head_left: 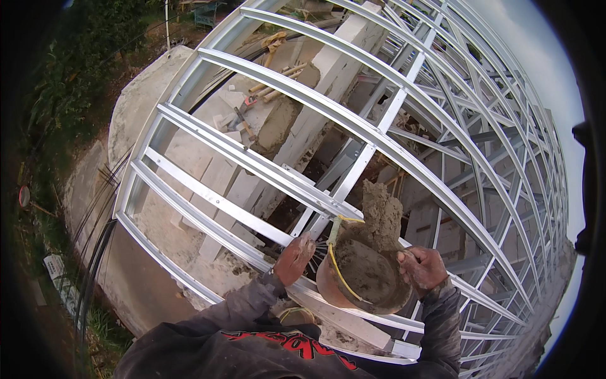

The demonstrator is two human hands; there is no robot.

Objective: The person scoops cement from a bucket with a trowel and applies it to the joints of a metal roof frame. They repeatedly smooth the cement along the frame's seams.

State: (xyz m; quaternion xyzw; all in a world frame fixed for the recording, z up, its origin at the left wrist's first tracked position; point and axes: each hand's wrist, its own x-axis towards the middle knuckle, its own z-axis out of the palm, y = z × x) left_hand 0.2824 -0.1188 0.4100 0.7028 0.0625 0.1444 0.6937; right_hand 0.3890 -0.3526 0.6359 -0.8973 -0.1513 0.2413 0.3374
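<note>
My right hand [421, 268] is closed at the right rim of a round bucket [334, 281], gripping a mortar-covered tool whose shape is hidden. A thick lump of wet grey mortar [382, 208] rises above the bucket, with more mortar inside. A yellow rope [332, 252] runs over the bucket. My left hand [294, 259] is curled just left of the bucket, near a silver metal batten [243, 249]; what it holds, if anything, is hidden.
A lattice of curved silver roof framing [480, 151] surrounds me. Below are a white block wall [338, 50], loose blocks, tools [245, 123] and bamboo poles [284, 79]. Black cables [95, 265] run along the left beside a concrete ledge [139, 101] and greenery.
</note>
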